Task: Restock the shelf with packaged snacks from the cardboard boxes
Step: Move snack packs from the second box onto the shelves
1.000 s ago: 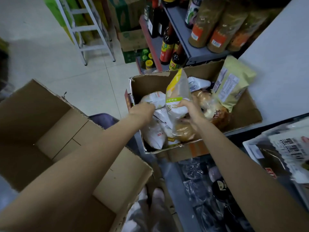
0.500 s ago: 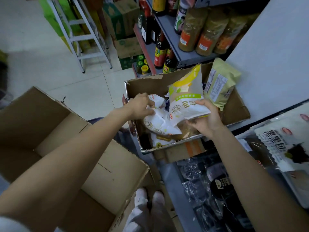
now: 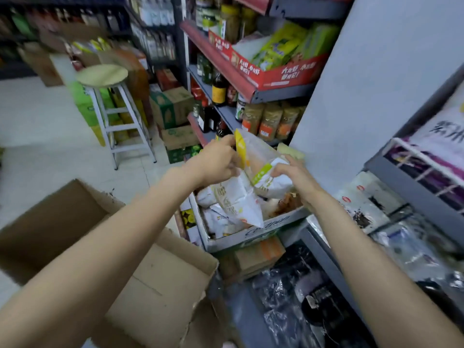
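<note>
- Left hand [image 3: 216, 159] pinching yellow-edged snack bag [image 3: 261, 156] at its top; right hand [image 3: 288, 175] gripping its white lower end.
- Bag hanging above open cardboard box [image 3: 251, 234] of white packets.
- Print blurring, unreadable.

Pale floor tiles [image 3: 50, 126] are stretching across the left side of the shop aisle. A white-legged stool [image 3: 108, 96] with a round pale seat is standing on them, backing onto stacked green cartons [image 3: 85, 104]. Brown cardboard cartons [image 3: 173, 106] are sitting on the floor at the foot of grey shelving with red edge strips [image 3: 226, 69]. A plain grey end panel [image 3: 364, 84] is rising at the right. Dark shelves [image 3: 75, 18] are lining the blurred far wall.
</note>
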Demonstrator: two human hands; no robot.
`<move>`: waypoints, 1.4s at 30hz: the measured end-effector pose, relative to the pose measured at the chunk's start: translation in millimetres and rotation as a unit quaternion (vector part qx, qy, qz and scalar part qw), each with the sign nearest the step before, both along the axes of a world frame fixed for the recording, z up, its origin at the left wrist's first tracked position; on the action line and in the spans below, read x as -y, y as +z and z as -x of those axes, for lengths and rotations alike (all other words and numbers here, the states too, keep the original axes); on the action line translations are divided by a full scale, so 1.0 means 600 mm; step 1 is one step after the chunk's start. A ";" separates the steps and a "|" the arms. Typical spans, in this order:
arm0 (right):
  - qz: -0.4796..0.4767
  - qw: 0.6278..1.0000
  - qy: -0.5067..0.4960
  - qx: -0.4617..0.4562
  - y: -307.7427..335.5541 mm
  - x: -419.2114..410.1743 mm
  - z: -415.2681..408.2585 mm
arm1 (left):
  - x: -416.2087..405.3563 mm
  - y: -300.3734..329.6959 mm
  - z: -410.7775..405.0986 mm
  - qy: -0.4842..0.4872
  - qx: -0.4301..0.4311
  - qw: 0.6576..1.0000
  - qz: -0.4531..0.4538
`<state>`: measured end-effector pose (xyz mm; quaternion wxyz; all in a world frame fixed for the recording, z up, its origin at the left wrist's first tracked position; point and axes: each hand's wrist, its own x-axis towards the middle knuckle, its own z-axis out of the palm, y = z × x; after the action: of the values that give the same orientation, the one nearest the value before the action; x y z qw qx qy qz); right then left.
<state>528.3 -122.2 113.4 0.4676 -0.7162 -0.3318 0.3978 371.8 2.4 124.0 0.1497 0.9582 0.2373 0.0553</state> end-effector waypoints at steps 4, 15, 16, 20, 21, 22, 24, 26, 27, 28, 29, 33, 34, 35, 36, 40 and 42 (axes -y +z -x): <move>-0.057 0.996 -0.027 -0.061 0.046 0.090 0.063 | 0.058 0.068 0.055 -0.039 0.077 0.996 0.015; -0.233 0.955 -0.179 0.025 0.191 0.423 0.275 | 0.317 0.232 0.127 -0.033 0.237 0.961 0.137; -0.227 0.951 -0.200 0.069 0.201 0.451 0.284 | 0.348 0.245 0.122 -0.040 0.244 0.957 0.151; -0.243 0.888 -0.349 0.175 0.238 0.569 0.293 | 0.481 0.284 0.104 -0.073 0.259 0.935 0.229; -0.242 0.870 -0.385 0.189 0.245 0.601 0.292 | 0.514 0.291 0.100 -0.084 0.258 0.932 0.239; -0.243 0.854 -0.416 0.197 0.253 0.635 0.293 | 0.547 0.297 0.096 -0.098 0.255 0.931 0.242; -0.233 0.829 -0.465 0.207 0.264 0.708 0.290 | 0.615 0.309 0.089 -0.132 0.251 0.930 0.235; -0.221 0.808 -0.497 0.225 0.271 0.790 0.284 | 0.686 0.320 0.080 -0.161 0.251 0.925 0.236; -0.216 0.798 -0.512 0.232 0.275 0.832 0.280 | 0.722 0.325 0.075 -0.176 0.247 0.923 0.238; -0.208 0.791 -0.524 0.238 0.279 0.876 0.279 | 0.759 0.329 0.070 -0.195 0.240 0.922 0.232; -0.197 0.784 -0.535 0.245 0.281 0.924 0.275 | 0.797 0.332 0.062 -0.215 0.237 0.921 0.221; -0.141 0.773 -0.549 0.286 0.294 1.117 0.273 | 0.965 0.343 0.040 -0.243 0.238 0.925 0.169; -0.126 0.775 -0.545 0.294 0.299 1.163 0.274 | 1.010 0.345 0.036 -0.241 0.244 0.927 0.151; -0.110 0.778 -0.542 0.299 0.303 1.210 0.272 | 1.053 0.347 0.031 -0.235 0.254 0.929 0.131; -0.095 0.780 -0.536 0.308 0.307 1.257 0.269 | 1.097 0.348 0.027 -0.227 0.261 0.932 0.109; -0.069 0.774 -0.547 0.311 0.308 1.423 0.246 | 1.257 0.349 0.004 -0.222 0.287 0.929 0.069; -0.085 0.763 -0.573 0.286 0.299 1.497 0.226 | 1.326 0.349 -0.015 -0.225 0.292 0.927 0.068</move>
<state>392.9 -1020.3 292.8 0.5507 -0.8109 -0.0099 -0.1978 380.7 -793.1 333.2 0.2856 0.9155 -0.0355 0.2811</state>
